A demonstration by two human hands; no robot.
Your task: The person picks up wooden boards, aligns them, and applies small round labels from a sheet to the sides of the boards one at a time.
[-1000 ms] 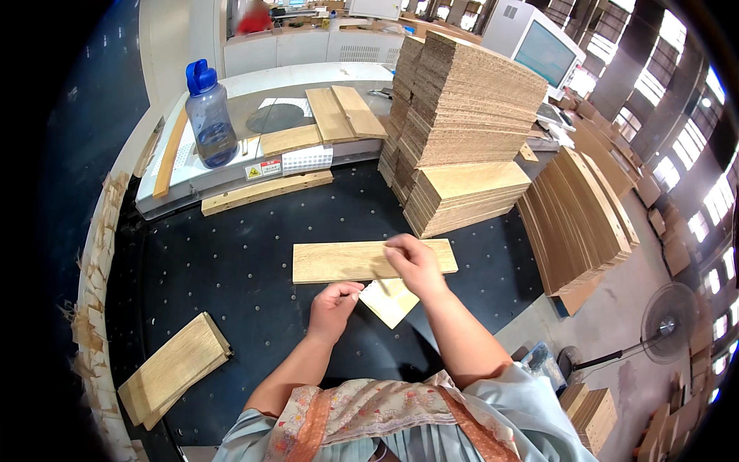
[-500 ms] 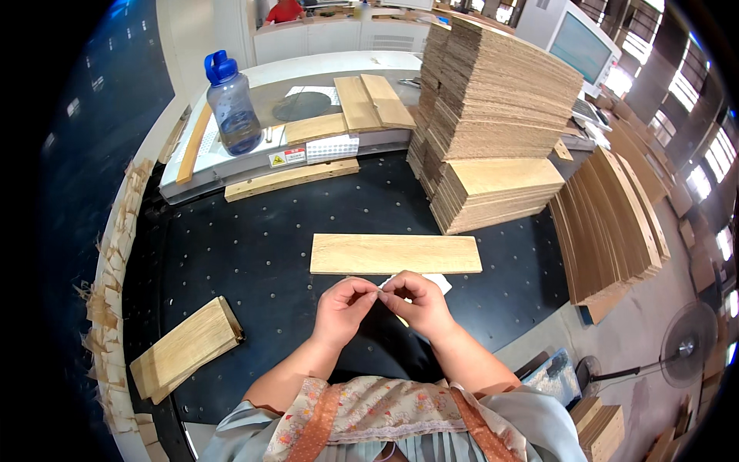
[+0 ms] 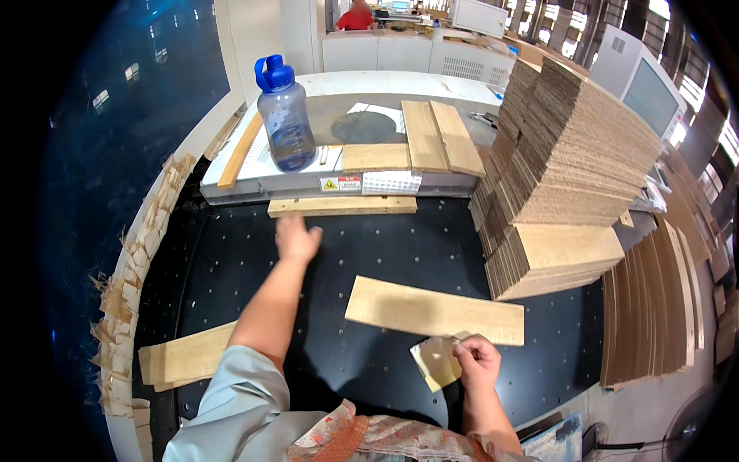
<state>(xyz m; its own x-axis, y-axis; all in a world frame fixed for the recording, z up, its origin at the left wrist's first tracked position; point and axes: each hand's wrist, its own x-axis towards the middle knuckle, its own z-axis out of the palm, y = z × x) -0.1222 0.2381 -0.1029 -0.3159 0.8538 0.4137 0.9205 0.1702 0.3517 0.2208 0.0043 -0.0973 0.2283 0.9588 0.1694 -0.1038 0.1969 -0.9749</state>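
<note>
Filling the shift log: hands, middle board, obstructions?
Left hand open near wood strip, contact unclear. Right hand at paper, grip unclear. Middle board flat on black table. Tall stack beyond.

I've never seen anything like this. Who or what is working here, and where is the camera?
No machine hands here: a person works bare-handed. The camera sits on their head, looking down, and its wide lens bends straight edges. On the black tabletop lie a loose board and a pale square sheet. The left hand is stretched out by a wood strip. The right hand makes a pinch beside the sheet; whether it holds anything is too small to tell.
</note>
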